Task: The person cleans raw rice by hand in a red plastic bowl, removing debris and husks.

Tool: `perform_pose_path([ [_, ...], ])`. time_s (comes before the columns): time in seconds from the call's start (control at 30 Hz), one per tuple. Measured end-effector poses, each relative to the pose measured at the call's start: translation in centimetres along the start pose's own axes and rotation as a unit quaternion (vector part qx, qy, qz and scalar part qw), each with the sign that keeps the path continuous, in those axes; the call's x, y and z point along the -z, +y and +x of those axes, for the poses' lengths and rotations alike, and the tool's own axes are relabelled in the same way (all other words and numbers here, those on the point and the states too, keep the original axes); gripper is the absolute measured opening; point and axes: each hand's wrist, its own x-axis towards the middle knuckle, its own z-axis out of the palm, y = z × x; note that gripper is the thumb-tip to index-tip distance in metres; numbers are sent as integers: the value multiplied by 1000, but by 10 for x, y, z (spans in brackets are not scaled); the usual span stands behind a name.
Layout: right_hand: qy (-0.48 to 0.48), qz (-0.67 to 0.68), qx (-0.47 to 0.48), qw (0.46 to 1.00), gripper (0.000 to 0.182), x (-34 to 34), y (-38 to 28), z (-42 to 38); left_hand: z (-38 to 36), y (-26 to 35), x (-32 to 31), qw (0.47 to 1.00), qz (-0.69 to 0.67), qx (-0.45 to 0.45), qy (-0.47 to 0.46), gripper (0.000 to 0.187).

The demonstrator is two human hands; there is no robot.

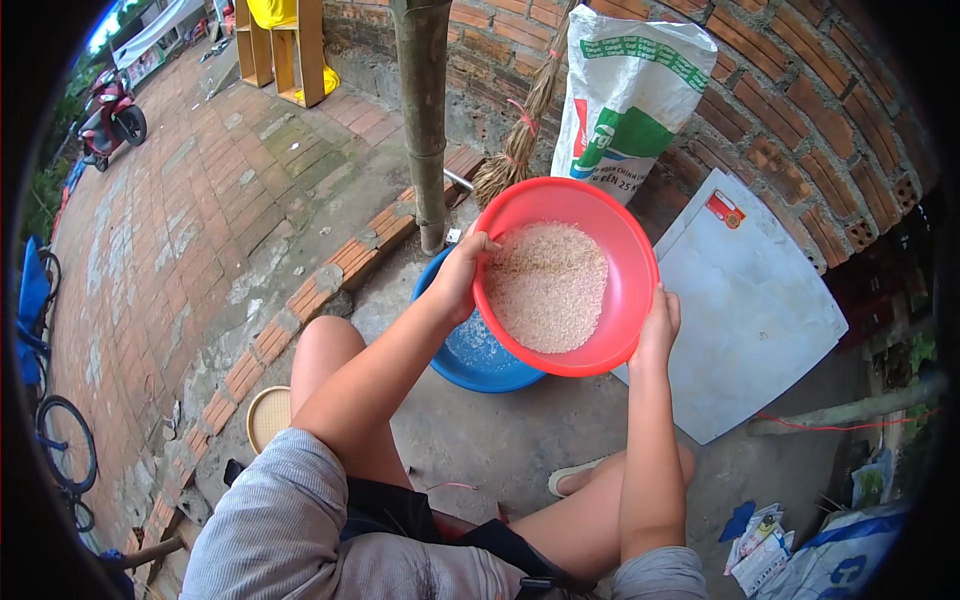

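Red plastic basin (633, 235), likely smooth and grain-heavy; we clamp opposite rims, left hand (462, 272) and right hand (657, 328).

Count: hands 2, one left hand (463, 272) and one right hand (655, 330); basins 2, one red basin (635, 270) and one blue basin (480, 365); grain heaps 1, a single pale heap (550, 290); round woven trays 1, the tan tray (267, 418). Further: straw brooms 1, the bound broom (515, 150); upright posts 1, the grey-brown post (425, 120); printed sacks standing by the wall 1, the white sack (630, 100); motorbikes 1, the red motorbike (108, 118); sandals in view 1, the pale sandal (570, 474); yellow items at least 2, one upper yellow item (272, 10) and one lower yellow item (328, 82).
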Motion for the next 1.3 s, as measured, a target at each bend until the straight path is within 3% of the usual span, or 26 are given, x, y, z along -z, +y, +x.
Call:
perform_pose_path([
  [0.07, -34, 0, 108, 994, 29, 1, -16, -7, -2, 0, -1, 1000, -3, -18, -26, 44],
  [0.17, -30, 55, 116, 991, 29, 1, -28, -8, -15, 8, -21, 996, 46, -79, -20, 41],
  [0.2, -26, 54, 117, 991, 29, 5, -22, -6, -12, 4, -20, 996, 45, -76, -23, 41],
  [0.27, 13, -44, 36, 998, 28, 13, 2, 2, -3, -4, -12, 996, -58, 68, 1, 64],
  [0.33, 24, -52, 8, 998, 27, 13, 1, -1, -3, -5, -10, 995, -73, 72, -8, 64],
  [0.4, 6, -76, 84, 994, 27, 15, -10, -6, -5, -6, -13, 993, -86, 78, -16, 63],
  [0.47, -7, -49, 117, 992, 25, 11, -20, -10, -10, -6, -21, 998, -30, -50, -21, 48],
  [0.6, 4, -49, 76, 996, 23, 11, -2, -7, -6, -4, -16, 998, -16, -48, -43, 63],
  [0.67, 19, -79, 41, 996, 22, 13, 9, -7, -1, -3, -10, 997, -63, 47, 9, 53],
  [0.7, 16, -93, 80, 992, 22, 11, 4, -12, -2, -2, -11, 997, -63, 45, 11, 53],
  [0.77, -9, -99, 177, 979, 21, 13, -5, -13, -5, 1, -15, 996, -43, -67, -31, 48],
  [0.87, -2, -84, 244, 966, 20, 5, -18, -17, -11, 8, -17, 997, 1, -74, -27, 45],
  [0.9, -3, -85, 244, 966, 20, 8, -11, -13, -6, 3, -12, 997, 0, -74, -27, 45],
  [0.97, 20, -137, 96, 986, 21, 13, 9, -3, 10, -8, 1, 996, -68, 55, 13, 46],
  [1.1, 24, -96, 91, 991, 22, 7, -11, -14, -12, 6, -23, 990, -122, 71, 27, 46],
  [1.17, -11, -65, 210, 975, 22, 8, -22, -13, -21, 9, -33, 996, -80, -36, -2, 46],
  [1.3, -1, -69, 141, 988, 21, 8, -14, -11, -12, 3, -24, 997, -72, -11, 8, 47],
])
